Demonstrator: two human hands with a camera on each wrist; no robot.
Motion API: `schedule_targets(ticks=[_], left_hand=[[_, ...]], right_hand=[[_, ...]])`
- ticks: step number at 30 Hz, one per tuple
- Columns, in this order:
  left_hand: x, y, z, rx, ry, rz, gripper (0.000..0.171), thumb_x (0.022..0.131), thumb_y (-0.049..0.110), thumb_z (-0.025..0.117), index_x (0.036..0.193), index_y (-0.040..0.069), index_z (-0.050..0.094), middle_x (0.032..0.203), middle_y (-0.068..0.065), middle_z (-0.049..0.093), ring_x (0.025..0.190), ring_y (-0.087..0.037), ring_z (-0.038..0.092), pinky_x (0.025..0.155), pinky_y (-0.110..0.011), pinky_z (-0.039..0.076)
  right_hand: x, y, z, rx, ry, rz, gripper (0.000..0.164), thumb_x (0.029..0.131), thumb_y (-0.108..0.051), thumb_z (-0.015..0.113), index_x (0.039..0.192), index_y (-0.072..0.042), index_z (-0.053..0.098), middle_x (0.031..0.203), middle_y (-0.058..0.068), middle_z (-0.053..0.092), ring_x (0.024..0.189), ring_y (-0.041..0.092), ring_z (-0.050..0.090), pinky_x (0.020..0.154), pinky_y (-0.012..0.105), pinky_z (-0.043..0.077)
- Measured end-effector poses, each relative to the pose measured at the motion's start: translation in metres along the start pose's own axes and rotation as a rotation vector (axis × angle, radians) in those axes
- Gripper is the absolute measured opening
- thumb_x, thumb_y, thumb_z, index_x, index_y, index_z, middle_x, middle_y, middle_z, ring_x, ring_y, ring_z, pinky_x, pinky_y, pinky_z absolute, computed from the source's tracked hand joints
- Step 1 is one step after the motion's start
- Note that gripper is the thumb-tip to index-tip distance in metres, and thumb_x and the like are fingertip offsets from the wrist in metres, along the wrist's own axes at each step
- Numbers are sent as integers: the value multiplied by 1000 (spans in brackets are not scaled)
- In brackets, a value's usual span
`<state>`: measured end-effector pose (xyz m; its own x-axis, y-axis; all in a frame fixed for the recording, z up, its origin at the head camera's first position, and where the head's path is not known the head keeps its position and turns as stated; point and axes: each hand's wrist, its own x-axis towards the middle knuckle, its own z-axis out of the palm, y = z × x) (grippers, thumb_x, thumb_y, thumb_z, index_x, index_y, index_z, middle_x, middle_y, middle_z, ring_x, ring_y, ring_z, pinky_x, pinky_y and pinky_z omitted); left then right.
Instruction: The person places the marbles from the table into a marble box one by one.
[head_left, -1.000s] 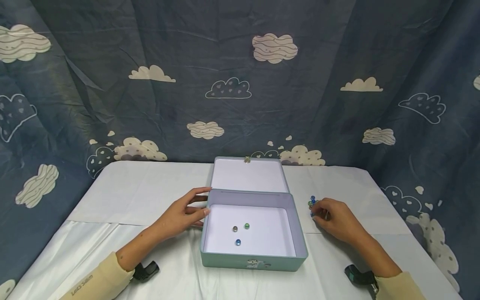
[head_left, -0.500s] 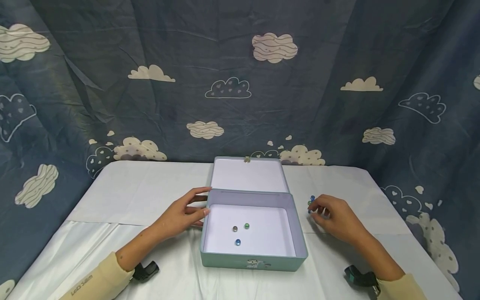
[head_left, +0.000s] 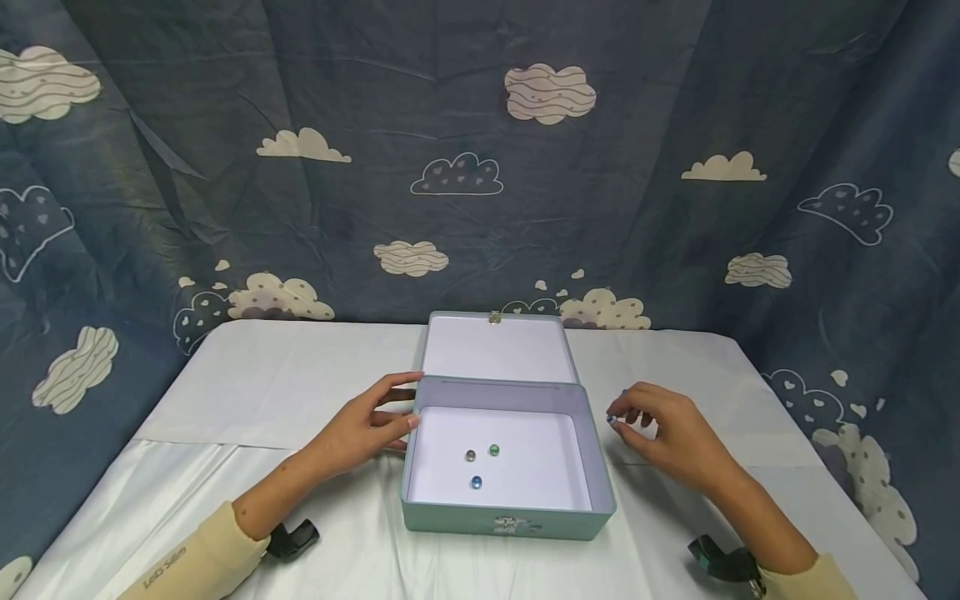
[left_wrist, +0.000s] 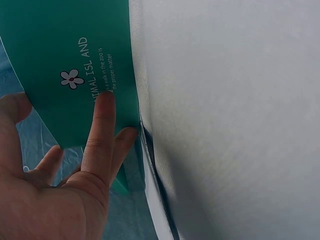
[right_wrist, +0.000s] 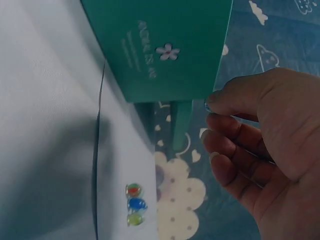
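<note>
A green tin box (head_left: 510, 523) stands with its lid (head_left: 495, 348) folded back. Inside it lie a brownish marble (head_left: 470, 456), a green marble (head_left: 493, 450) and a blue marble (head_left: 476, 482). My left hand (head_left: 367, 423) rests on the box's left wall, fingertips against its printed side (left_wrist: 75, 50). Right of the box, my right hand (head_left: 667, 429) pinches a small bluish marble (head_left: 611, 419) between thumb and index finger, raised over the table. In the right wrist view, a red-green marble (right_wrist: 133, 190), a blue marble (right_wrist: 136, 204) and a yellow-green marble (right_wrist: 135, 219) sit on the cloth below.
A white cloth (head_left: 262, 375) covers the table, with a seam running across it. Behind hangs a dark blue curtain (head_left: 637, 208) with cloud prints. The box's right wall (head_left: 597, 454) rises between my right hand and the marbles inside.
The right hand has picked a bluish marble from the group on the cloth and lifted it slightly, toward the box. My left hand and the box have stayed put.
</note>
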<state>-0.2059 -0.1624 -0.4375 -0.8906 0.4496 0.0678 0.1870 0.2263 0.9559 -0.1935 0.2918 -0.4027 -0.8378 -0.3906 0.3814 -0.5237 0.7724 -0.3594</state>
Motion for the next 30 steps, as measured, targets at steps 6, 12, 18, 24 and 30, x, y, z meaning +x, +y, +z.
schedule_targets(ticks=[6, 12, 18, 24, 30], left_hand=[[1, 1, 0, 9, 5, 1, 63, 105, 25, 71, 161, 29, 42, 157, -21, 49, 127, -39, 67, 84, -37, 66], [2, 1, 0, 5, 6, 0, 63, 105, 26, 72, 161, 31, 43, 157, -20, 49, 127, -39, 67, 84, -37, 66], [2, 0, 0, 13, 5, -1, 63, 105, 27, 72, 161, 31, 42, 158, -21, 48, 127, -39, 67, 84, -37, 66], [0, 0, 0, 10, 3, 0, 63, 105, 27, 71, 161, 31, 42, 158, -21, 48, 128, -39, 66, 84, -36, 66], [0, 0, 0, 4, 1, 0, 63, 105, 26, 71, 161, 30, 42, 158, -21, 48, 128, -39, 67, 84, -36, 66]], right_hand=[[0, -12, -2, 16, 17, -15, 34, 82, 5, 88, 101, -20, 77, 98, -13, 71, 84, 11, 65, 71, 29, 62], [0, -19, -3, 46, 41, -36, 37, 81, 7, 88, 101, -22, 77, 99, -14, 71, 83, 11, 65, 69, 27, 61], [0, -25, -1, 77, 29, -38, 38, 82, 8, 87, 102, -23, 76, 100, -14, 71, 83, 13, 65, 68, 24, 59], [-1, -28, 2, 78, 23, -48, 38, 82, 7, 87, 103, -23, 76, 101, -16, 70, 84, 9, 64, 68, 23, 59], [-2, -29, 3, 92, 22, -40, 39, 83, 7, 87, 103, -25, 76, 102, -15, 70, 84, 9, 64, 67, 21, 58]])
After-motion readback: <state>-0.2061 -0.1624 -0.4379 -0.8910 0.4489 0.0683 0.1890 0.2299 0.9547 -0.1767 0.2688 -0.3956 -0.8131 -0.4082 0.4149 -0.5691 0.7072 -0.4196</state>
